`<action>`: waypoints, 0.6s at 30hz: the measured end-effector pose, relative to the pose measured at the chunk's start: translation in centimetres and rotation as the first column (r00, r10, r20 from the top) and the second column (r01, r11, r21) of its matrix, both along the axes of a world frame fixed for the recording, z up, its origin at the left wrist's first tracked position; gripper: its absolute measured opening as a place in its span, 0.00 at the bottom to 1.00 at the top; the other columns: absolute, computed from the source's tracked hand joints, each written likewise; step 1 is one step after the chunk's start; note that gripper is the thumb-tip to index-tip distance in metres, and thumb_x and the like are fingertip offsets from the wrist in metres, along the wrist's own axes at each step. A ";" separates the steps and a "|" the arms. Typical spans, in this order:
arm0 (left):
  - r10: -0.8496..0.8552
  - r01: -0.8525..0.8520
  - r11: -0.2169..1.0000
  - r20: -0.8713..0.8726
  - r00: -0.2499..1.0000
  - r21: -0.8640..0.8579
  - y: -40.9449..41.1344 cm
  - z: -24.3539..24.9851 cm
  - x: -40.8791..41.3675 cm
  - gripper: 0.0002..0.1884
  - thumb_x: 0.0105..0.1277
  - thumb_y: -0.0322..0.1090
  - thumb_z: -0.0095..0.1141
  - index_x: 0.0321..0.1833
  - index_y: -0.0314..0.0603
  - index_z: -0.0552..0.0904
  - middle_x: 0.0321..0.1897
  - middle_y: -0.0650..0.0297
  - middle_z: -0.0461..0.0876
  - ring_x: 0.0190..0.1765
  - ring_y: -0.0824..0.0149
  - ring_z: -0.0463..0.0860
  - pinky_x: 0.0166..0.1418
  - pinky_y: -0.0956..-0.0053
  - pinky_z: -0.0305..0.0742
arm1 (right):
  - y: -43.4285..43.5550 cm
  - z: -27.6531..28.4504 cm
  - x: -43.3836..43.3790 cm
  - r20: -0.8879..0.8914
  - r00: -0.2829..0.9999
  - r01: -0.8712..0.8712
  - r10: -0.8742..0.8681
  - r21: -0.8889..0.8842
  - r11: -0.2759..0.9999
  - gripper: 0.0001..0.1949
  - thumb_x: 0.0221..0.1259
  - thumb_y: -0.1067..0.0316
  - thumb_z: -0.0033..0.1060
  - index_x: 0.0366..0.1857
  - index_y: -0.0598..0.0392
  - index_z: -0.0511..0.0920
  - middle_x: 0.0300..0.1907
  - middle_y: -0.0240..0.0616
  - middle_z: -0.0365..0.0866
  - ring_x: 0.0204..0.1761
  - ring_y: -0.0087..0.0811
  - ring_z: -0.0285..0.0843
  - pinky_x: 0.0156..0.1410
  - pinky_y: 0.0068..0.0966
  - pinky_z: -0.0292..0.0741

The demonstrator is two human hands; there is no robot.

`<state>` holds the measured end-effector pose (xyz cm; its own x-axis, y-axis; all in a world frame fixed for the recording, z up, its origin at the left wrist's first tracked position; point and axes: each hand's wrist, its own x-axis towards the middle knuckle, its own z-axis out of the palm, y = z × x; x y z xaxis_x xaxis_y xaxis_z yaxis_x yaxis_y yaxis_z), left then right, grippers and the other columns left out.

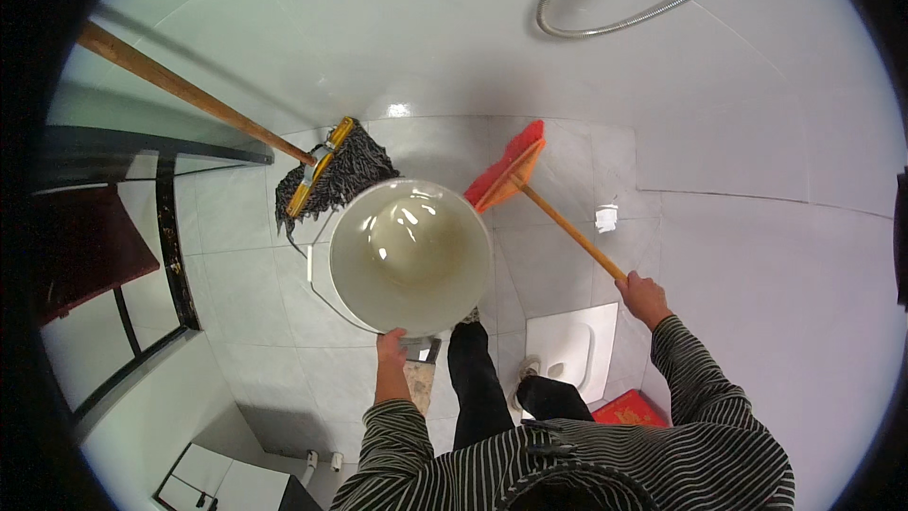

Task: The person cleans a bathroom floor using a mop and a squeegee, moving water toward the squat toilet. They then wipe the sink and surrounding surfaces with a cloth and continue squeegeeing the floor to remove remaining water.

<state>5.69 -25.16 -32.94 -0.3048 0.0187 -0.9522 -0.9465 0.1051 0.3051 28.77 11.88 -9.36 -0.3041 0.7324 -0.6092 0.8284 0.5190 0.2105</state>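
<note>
My left hand [392, 348] grips the near rim of a white plastic bucket [411, 255], which holds some pale, slightly cloudy liquid. The bucket's wire handle hangs down on its left side. My right hand [644, 298] is closed around the wooden handle of a brush or broom [567, 226] with an orange head and red bristles. Its head [508, 165] is just beyond the bucket's far right side, by the floor. A mop with a dark grey string head [358, 170], yellow clamp and wooden handle [184, 91] leans at the far left of the bucket.
A white squat toilet [576, 344] is set in the grey tiled floor [248, 298] near my feet, with a red box [630, 409] behind. A metal shower hose [596, 32] hangs on the far wall. At left are a dark-framed door [174, 241] and a white cabinet [234, 479].
</note>
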 end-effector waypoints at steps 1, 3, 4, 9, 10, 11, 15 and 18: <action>0.034 -0.031 0.997 -0.045 0.998 0.066 0.7 0.8 -0.7 0.07 0.39 0.23 0.48 0.25 0.40 0.70 0.19 0.63 0.69 0.23 0.68 0.70 0.25 0.75 0.69 | 0.3 0.3 0.1 0.017 1.000 -0.023 0.022 0.019 1.000 0.18 0.52 0.51 0.35 0.27 0.57 0.66 0.21 0.47 0.72 0.26 0.45 0.71 0.31 0.39 0.68; 0.072 -0.055 0.989 -0.125 0.990 0.136 2.3 2.7 -3.0 0.07 0.39 0.23 0.48 0.25 0.39 0.71 0.19 0.64 0.70 0.22 0.69 0.70 0.24 0.77 0.67 | 1.3 1.1 0.2 0.039 0.997 -0.073 0.071 0.055 0.996 0.18 0.52 0.51 0.36 0.26 0.57 0.66 0.20 0.47 0.73 0.25 0.44 0.72 0.30 0.38 0.68; 0.069 -0.048 0.989 -0.157 0.985 0.138 3.3 3.8 -4.5 0.08 0.38 0.24 0.49 0.25 0.38 0.71 0.20 0.64 0.70 0.22 0.70 0.70 0.23 0.79 0.66 | 1.7 1.8 0.0 0.030 0.993 -0.113 0.111 0.064 0.992 0.17 0.51 0.51 0.37 0.26 0.57 0.66 0.20 0.46 0.73 0.24 0.42 0.72 0.28 0.36 0.68; -0.124 0.126 0.992 -0.244 0.962 -0.009 7.2 11.0 -12.3 0.04 0.40 0.28 0.50 0.19 0.38 0.71 0.13 0.65 0.68 0.14 0.73 0.67 0.14 0.81 0.60 | 2.6 3.6 -1.3 0.042 0.969 -0.245 0.242 0.099 0.965 0.16 0.51 0.52 0.40 0.25 0.56 0.66 0.17 0.42 0.72 0.21 0.39 0.72 0.25 0.33 0.67; -0.164 0.154 0.986 -0.261 0.951 -0.060 7.4 12.0 -13.4 0.04 0.41 0.29 0.51 0.18 0.38 0.71 0.12 0.66 0.68 0.13 0.73 0.66 0.13 0.82 0.59 | 2.4 3.6 -1.7 0.038 0.963 -0.269 0.267 0.097 0.958 0.16 0.51 0.52 0.40 0.25 0.56 0.66 0.17 0.41 0.72 0.20 0.38 0.72 0.25 0.33 0.67; -0.169 0.162 0.986 -0.279 0.945 -0.049 7.0 12.6 -14.1 0.05 0.41 0.30 0.51 0.19 0.37 0.71 0.12 0.66 0.68 0.13 0.73 0.66 0.14 0.81 0.59 | 2.4 3.6 -2.3 0.034 0.956 -0.293 0.291 0.094 0.951 0.16 0.51 0.52 0.39 0.24 0.56 0.67 0.16 0.41 0.72 0.20 0.38 0.72 0.24 0.33 0.67; -0.279 0.227 0.955 -0.316 0.907 -0.191 6.4 13.6 -15.8 0.11 0.40 0.34 0.54 0.23 0.32 0.73 0.17 0.63 0.71 0.17 0.70 0.68 0.15 0.79 0.60 | 2.6 3.6 -5.4 -0.016 0.932 -0.362 0.362 0.011 0.932 0.15 0.51 0.53 0.39 0.25 0.56 0.68 0.15 0.39 0.72 0.20 0.36 0.72 0.24 0.32 0.67; -0.309 0.174 0.933 -0.454 0.836 -0.316 8.7 12.7 -16.6 0.18 0.39 0.37 0.55 0.27 0.24 0.73 0.23 0.56 0.74 0.24 0.66 0.72 0.22 0.74 0.65 | 3.5 2.7 -9.7 -0.073 0.873 -0.485 0.483 -0.005 0.875 0.15 0.52 0.54 0.39 0.27 0.56 0.69 0.15 0.38 0.72 0.20 0.35 0.72 0.26 0.29 0.67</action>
<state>-10.94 -16.41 -20.23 -0.7477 -0.0641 -0.6610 -0.6136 0.4472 0.6507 19.09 15.37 -6.67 -0.6578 0.4694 -0.5891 0.4843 0.8626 0.1465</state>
